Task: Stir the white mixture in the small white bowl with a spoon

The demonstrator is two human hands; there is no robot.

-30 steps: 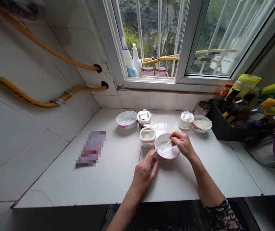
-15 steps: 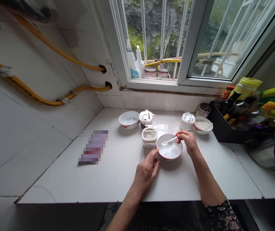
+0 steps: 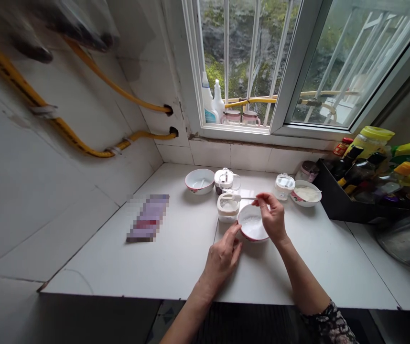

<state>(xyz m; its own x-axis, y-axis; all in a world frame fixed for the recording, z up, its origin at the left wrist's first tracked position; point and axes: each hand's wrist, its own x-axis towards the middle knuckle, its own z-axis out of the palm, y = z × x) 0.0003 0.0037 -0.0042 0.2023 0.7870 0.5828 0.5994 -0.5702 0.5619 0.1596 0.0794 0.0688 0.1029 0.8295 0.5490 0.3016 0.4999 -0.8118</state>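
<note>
A small white spoon (image 3: 241,197) is pinched between the fingers of my right hand (image 3: 273,217). Its bowl end points left, over the mouth of a square jar (image 3: 228,216) with white contents. Just right of that jar sits a white bowl (image 3: 253,234) with a red rim, holding white granular stuff. My left hand (image 3: 221,255) grips the near left edge of this bowl, fingers curled against it. Part of the bowl's right side is hidden behind my right hand. Behind the square jar stands another lidded jar (image 3: 223,177) with dark contents.
A second bowl (image 3: 199,184) stands back left. At the right are a lidded jar (image 3: 284,187), a bowl of white food (image 3: 306,195) and a black box (image 3: 337,203) of bottles. A blurred purple packet (image 3: 149,220) lies left on the white counter (image 3: 176,267).
My right hand has lifted the spoon out of the bowl and up to the left, over the square jar. My left hand stays at the bowl. The whole view has shifted slightly.
</note>
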